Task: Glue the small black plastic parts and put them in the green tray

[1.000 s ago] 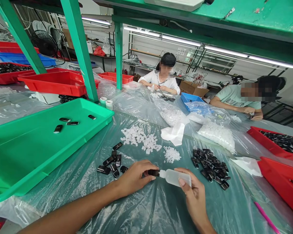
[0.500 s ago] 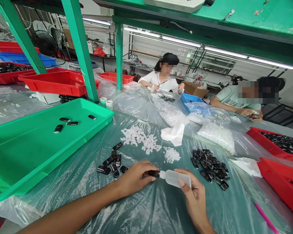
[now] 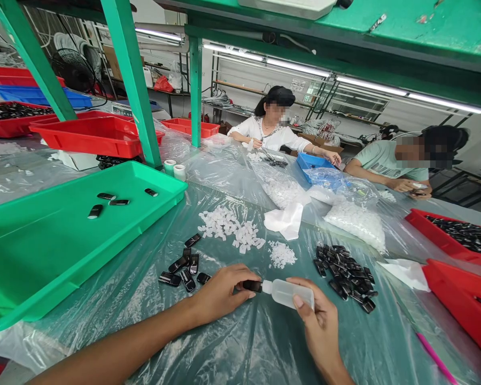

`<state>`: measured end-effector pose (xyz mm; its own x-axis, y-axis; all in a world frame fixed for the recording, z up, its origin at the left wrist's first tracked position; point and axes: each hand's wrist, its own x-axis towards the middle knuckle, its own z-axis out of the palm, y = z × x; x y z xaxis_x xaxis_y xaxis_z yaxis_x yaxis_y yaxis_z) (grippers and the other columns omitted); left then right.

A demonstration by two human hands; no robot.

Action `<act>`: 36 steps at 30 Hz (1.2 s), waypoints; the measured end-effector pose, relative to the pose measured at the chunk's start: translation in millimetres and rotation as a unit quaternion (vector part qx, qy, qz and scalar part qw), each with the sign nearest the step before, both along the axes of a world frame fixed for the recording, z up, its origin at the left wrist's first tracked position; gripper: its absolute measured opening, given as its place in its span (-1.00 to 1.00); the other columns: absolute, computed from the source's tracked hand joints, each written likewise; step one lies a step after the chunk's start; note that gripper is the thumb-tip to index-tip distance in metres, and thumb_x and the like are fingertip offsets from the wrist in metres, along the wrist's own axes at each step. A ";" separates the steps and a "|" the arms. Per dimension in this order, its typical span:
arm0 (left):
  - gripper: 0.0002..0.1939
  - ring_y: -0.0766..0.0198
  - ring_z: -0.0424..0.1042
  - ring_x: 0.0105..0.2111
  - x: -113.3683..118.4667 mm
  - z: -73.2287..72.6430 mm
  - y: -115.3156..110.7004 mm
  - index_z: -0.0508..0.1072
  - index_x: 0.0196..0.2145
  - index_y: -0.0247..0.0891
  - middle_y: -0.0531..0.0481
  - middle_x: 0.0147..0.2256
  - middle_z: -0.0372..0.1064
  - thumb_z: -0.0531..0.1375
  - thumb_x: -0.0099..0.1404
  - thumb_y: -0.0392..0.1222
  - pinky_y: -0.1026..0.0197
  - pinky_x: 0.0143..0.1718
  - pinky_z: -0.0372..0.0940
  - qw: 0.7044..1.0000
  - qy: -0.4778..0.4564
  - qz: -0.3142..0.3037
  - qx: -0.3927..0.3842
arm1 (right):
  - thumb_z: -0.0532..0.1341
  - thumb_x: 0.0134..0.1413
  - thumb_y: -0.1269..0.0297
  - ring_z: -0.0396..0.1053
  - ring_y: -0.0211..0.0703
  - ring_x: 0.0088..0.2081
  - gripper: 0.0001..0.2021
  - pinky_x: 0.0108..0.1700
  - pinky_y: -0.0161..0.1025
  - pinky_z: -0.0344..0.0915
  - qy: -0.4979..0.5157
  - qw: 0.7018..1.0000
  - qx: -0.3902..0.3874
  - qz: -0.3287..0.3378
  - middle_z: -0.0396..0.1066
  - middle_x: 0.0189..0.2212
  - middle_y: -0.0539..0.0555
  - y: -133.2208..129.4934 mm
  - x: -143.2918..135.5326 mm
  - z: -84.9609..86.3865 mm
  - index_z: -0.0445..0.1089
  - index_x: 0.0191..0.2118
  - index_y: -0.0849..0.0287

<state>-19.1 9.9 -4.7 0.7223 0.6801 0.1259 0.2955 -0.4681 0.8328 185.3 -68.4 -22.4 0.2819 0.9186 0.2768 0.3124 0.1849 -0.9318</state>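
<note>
Bottle (image 3: pixel 287 293) in right hand (image 3: pixel 321 316) – black piece (image 3: pixel 252 286) in left hand (image 3: pixel 219 295)

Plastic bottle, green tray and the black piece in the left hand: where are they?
Plastic bottle (image 3: pixel 282 292), head view: on its cloudy body.
Green tray (image 3: pixel 60 240), head view: on its bare floor.
Black piece (image 3: pixel 252 286), head view: on its end facing the bottle.

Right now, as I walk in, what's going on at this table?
One person's left hand pinches a small, glossy black piece, while the right hand grips a translucent white bottle with its nozzle at the piece's end. A heap of similar black pieces lies beyond the right hand, a smaller cluster by the left. Four more pieces sit in the long green plastic tray.
</note>
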 end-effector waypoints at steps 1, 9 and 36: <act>-0.79 0.23 0.35 -0.29 0.0 0.1 -0.1 0.41 -0.13 -0.17 -0.06 -0.21 0.35 0.12 0.26 -0.24 0.30 -0.33 0.24 1.000 0.003 0.001 0.005 | 0.18 0.02 0.16 0.34 -0.13 -0.42 -0.78 -0.47 -0.32 0.29 -0.006 1.000 0.002 0.001 0.41 -0.38 0.10 -0.2 0.2 -0.2 0.41 -0.26 0.18; -0.85 0.25 0.34 -0.33 0.6 2.1 -1.9 0.41 -0.20 -0.18 -0.02 -0.27 0.35 0.16 0.24 -0.24 0.33 -0.40 0.19 1.000 0.016 -0.002 0.026 | 0.18 0.03 0.17 0.33 -0.17 -0.45 -0.80 -0.47 -0.34 0.27 -0.035 0.999 0.007 0.025 0.40 -0.40 0.07 -3.2 2.0 0.1 0.40 -0.27 0.16; -0.76 0.27 0.38 -0.44 -0.2 0.8 -3.6 0.35 -0.08 -0.19 -0.05 -0.31 0.43 0.01 0.33 -0.19 0.36 -0.52 0.15 0.999 0.010 -0.021 -0.022 | 0.18 0.01 0.17 0.35 -0.13 -0.44 -0.79 -0.49 -0.33 0.28 -0.032 0.999 0.000 0.004 0.41 -0.39 0.10 -2.5 2.2 1.5 0.40 -0.27 0.18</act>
